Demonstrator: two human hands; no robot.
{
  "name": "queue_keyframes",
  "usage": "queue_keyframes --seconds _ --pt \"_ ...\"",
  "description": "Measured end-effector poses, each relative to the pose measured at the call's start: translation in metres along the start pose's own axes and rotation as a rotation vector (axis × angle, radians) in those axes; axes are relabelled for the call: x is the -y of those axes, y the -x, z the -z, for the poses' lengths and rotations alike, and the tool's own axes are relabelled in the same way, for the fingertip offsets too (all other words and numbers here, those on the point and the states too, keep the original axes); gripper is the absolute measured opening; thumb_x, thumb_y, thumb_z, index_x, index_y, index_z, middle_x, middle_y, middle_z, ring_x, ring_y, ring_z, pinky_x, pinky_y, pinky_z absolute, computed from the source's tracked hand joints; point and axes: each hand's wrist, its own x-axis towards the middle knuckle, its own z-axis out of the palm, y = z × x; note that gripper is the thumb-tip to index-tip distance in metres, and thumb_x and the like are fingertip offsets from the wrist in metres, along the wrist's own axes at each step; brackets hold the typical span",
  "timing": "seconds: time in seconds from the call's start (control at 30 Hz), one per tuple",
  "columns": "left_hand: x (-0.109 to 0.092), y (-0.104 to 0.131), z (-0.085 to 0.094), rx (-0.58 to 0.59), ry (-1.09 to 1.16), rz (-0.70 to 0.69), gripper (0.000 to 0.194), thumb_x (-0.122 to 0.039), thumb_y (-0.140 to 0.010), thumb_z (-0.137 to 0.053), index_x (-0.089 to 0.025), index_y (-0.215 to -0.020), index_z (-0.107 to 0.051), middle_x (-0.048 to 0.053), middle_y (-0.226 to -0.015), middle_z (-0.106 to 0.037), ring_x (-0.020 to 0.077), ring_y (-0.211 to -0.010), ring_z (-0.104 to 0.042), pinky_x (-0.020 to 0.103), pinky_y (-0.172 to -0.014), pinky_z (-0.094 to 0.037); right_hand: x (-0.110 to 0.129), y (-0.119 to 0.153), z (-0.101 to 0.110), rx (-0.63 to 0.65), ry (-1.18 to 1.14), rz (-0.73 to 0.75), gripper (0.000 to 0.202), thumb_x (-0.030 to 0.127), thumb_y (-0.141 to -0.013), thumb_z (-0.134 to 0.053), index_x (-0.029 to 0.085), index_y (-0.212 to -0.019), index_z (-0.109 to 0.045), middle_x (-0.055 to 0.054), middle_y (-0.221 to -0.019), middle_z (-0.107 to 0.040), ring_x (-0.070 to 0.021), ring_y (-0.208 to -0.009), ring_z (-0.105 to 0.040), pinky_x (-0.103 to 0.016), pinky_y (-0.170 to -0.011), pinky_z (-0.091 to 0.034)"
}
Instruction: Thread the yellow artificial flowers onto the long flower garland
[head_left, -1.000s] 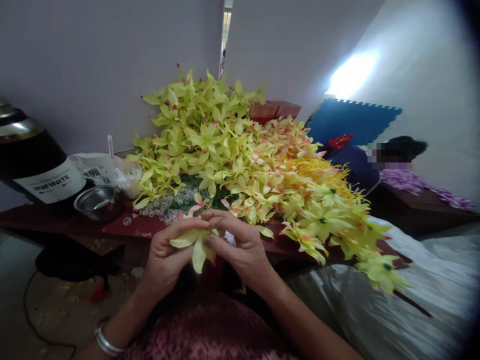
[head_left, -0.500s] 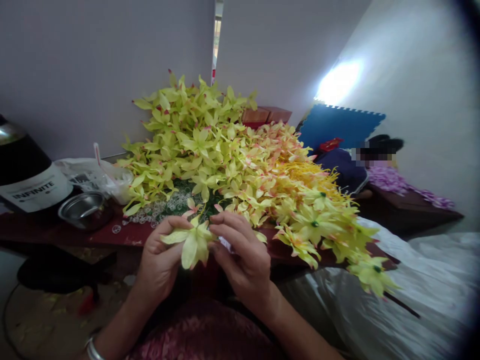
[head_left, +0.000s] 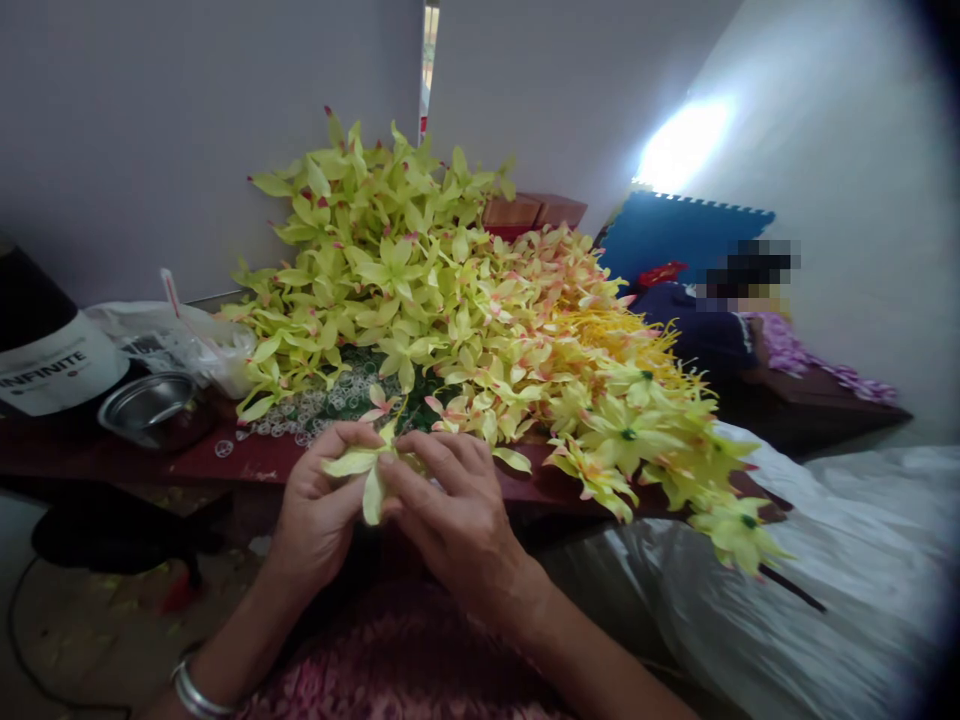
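Note:
Both my hands are closed around one yellow-green artificial flower [head_left: 373,492] above the table's front edge. My left hand [head_left: 319,505] grips it from the left, with petals showing past the fingers. On its right side, my right hand [head_left: 454,510] presses thumb and fingers over the flower's centre and hides part of it. A thin yellow stem and small pink petals stick up just behind the fingers. Beyond them rises a large heap of yellow-green artificial flowers [head_left: 397,270]. Small clear plastic rings [head_left: 330,405] and dark green pieces lie between the heap and my hands.
A steel bowl [head_left: 156,408], a plastic bag [head_left: 214,355] and a black container [head_left: 56,340] stand at left. Finished-looking flower sprays [head_left: 630,432] overhang the table's right end. White plastic sheeting [head_left: 750,580] lies right. Another person [head_left: 694,325] bends beside purple petals [head_left: 784,345].
My right hand has moved left onto the flower, its thumb and fingers now covering the centre and right petals. The left hand keeps its hold. The view has shifted slightly.

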Motion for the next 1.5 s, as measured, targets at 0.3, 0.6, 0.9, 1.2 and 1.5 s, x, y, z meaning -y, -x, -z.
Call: queue_keyframes --seconds 0.3,0.6,0.9,1.2,1.5 --pt "-0.004 -0.003 0.002 -0.007 0.111 0.1 0.023 -0.012 -0.061 -0.072 -0.015 -0.08 -0.059 -0.002 -0.061 -0.062 0.0074 -0.045 -0.052 0.015 -0.042 -0.043 0.002 -0.002 -0.006 0.029 0.057 -0.018 0.022 0.028 -0.089 -0.051 0.021 -0.107 -0.06 -0.004 -0.109 -0.064 -0.0193 -0.089 -0.052 -0.037 -0.079 -0.036" --pt "-0.008 -0.006 0.002 -0.059 0.045 0.092 0.03 -0.02 -0.058 -0.076 -0.017 -0.083 -0.06 -0.002 -0.064 -0.061 0.0084 -0.049 -0.053 0.015 -0.044 -0.044 -0.006 -0.004 -0.019 -0.005 0.103 0.006 0.023 0.028 -0.087 -0.053 0.022 -0.109 -0.058 -0.002 -0.11 -0.064 -0.0183 -0.092 -0.053 -0.038 -0.082 -0.036" --pt "-0.007 -0.021 0.001 -0.113 -0.054 0.166 0.034 -0.014 -0.05 -0.081 -0.022 -0.076 -0.061 -0.004 -0.06 -0.063 0.0095 -0.048 -0.056 0.014 -0.043 -0.046 -0.02 -0.003 -0.023 0.008 0.093 -0.019 0.023 0.032 -0.088 -0.048 0.028 -0.109 -0.059 0.002 -0.115 -0.062 -0.0156 -0.096 -0.054 -0.033 -0.085 -0.042" --pt "-0.014 -0.036 -0.005 -0.144 -0.143 0.102 0.036 -0.013 -0.047 -0.081 -0.021 -0.073 -0.057 -0.004 -0.058 -0.064 0.0112 -0.043 -0.056 0.017 -0.041 -0.047 -0.035 -0.004 0.003 -0.098 -0.094 0.082 0.019 0.028 -0.086 -0.051 0.02 -0.101 -0.061 -0.008 -0.105 -0.066 -0.0158 -0.105 -0.056 -0.031 -0.096 -0.045" --pt "-0.014 -0.042 -0.019 -0.199 -0.181 0.032 0.031 -0.005 -0.052 -0.073 -0.019 -0.073 -0.056 -0.005 -0.061 -0.062 0.0097 -0.044 -0.056 0.016 -0.04 -0.048 -0.07 -0.015 0.061 -0.549 0.004 -0.255 0.048 0.008 -0.082 -0.052 0.033 -0.123 -0.05 -0.005 -0.119 -0.058 -0.024 -0.111 -0.055 -0.044 -0.085 -0.051"
